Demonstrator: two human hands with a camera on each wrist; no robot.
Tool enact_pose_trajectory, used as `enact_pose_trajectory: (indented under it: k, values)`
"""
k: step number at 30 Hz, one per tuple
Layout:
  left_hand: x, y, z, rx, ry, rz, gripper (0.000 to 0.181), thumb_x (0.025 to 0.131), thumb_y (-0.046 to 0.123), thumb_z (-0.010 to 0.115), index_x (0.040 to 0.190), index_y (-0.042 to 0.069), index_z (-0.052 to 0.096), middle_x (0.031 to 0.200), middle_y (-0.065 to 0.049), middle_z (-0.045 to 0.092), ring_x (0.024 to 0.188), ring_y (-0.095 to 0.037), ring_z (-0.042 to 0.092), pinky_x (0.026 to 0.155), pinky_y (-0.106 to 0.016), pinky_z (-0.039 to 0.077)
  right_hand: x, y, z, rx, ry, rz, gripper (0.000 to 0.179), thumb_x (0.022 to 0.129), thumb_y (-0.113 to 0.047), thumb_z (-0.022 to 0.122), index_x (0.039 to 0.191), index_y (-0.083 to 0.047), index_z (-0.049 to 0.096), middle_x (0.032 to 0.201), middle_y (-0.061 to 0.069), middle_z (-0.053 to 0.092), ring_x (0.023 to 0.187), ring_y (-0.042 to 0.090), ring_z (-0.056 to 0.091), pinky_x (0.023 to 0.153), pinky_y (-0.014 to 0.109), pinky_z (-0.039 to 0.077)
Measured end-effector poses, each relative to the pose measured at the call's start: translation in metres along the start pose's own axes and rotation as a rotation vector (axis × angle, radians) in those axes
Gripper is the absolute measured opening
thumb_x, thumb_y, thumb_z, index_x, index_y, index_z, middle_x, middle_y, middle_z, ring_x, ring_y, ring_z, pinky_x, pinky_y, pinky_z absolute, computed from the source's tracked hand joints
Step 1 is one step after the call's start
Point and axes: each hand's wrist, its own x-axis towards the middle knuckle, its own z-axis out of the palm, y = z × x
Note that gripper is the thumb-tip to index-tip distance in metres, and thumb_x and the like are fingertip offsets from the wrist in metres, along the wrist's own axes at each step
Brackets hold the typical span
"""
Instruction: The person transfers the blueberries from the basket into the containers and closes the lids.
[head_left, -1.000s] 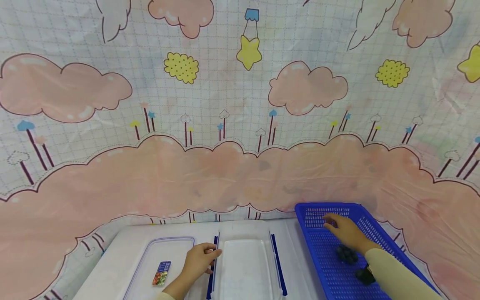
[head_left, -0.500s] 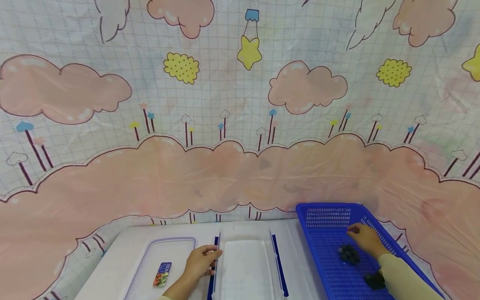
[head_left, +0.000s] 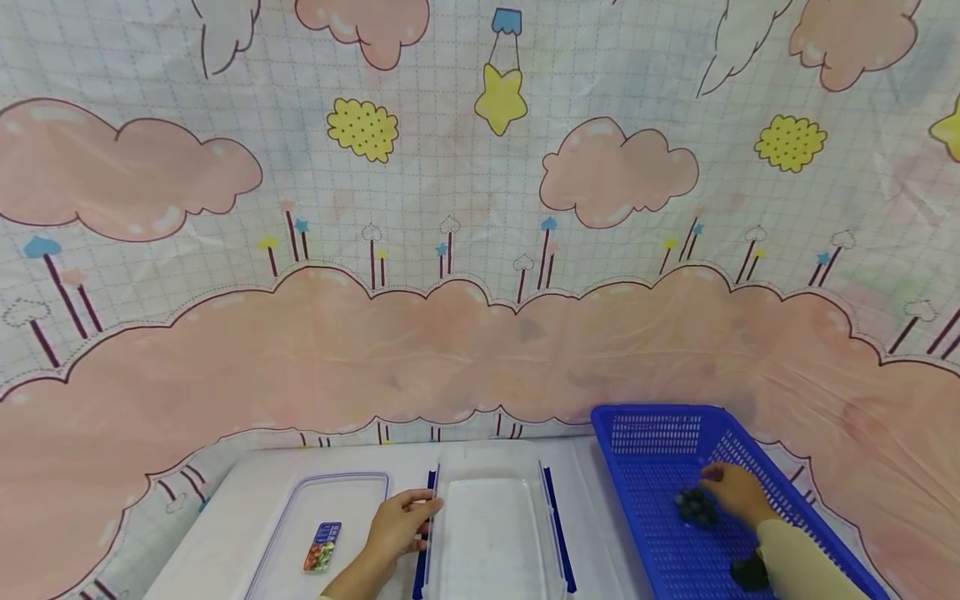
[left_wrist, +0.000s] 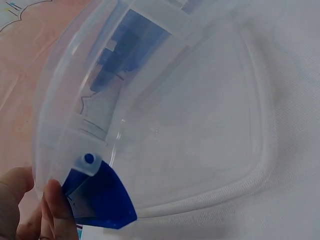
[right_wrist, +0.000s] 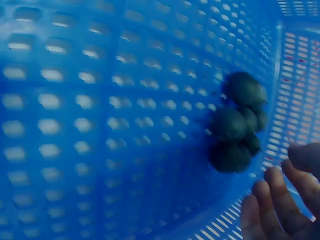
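My left hand (head_left: 402,518) grips the left side wall of a clear plastic container (head_left: 491,533) with blue side latches. Up close in the left wrist view, thumb and fingers sit at the container's rim beside a blue latch (left_wrist: 102,197). Over the blue basket (head_left: 633,525), my right hand (head_left: 738,493) has loosely bent fingers and nothing between them. Just beside it on the basket floor lies a bunch of dark grapes (head_left: 696,507), also seen as dark round balls (right_wrist: 230,123) left of the fingertips in the right wrist view.
Left of the container lies a clear lid (head_left: 281,533) with a purplish edge, bearing a colourful label (head_left: 322,547). A dark green shape (head_left: 748,573) shows beside the right sleeve (head_left: 802,562). A printed cloth (head_left: 450,358) hangs behind the white table (head_left: 232,492).
My right hand has moved from the basket's far part rightward and nearer, ending right beside the grapes. The dark green shape shifted along with the sleeve. My left hand stays at the container.
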Motion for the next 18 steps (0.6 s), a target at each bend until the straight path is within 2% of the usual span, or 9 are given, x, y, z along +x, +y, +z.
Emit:
enact_pose_trajectory:
  k: [14, 18]
  values:
    - [-0.0012, 0.0005, 0.0013, -0.015, -0.003, -0.035, 0.047, 0.09, 0.023, 0.071, 0.126, -0.006, 0.059, 0.085, -0.001, 0.062, 0.065, -0.011, 0.056, 0.055, -0.026, 0.056, 0.0018, 0.0101, 0.006, 0.003, -0.013, 0.012, 0.027, 0.09, -0.005, 0.057, 0.105, 0.017, 0.061, 0.1, 0.032, 0.064, 0.092, 0.046, 0.062, 0.077, 0.053, 0.053]
    - [-0.0013, 0.0012, 0.0013, -0.021, -0.002, -0.038, 0.049, 0.09, 0.025, 0.071, 0.126, -0.006, 0.059, 0.087, -0.003, 0.062, 0.065, -0.011, 0.056, 0.055, -0.025, 0.056, 0.0018, 0.0085, 0.0067, 0.035, -0.022, 0.027, 0.029, 0.09, -0.006, 0.057, 0.106, 0.018, 0.06, 0.102, 0.034, 0.063, 0.095, 0.049, 0.06, 0.081, 0.056, 0.051]
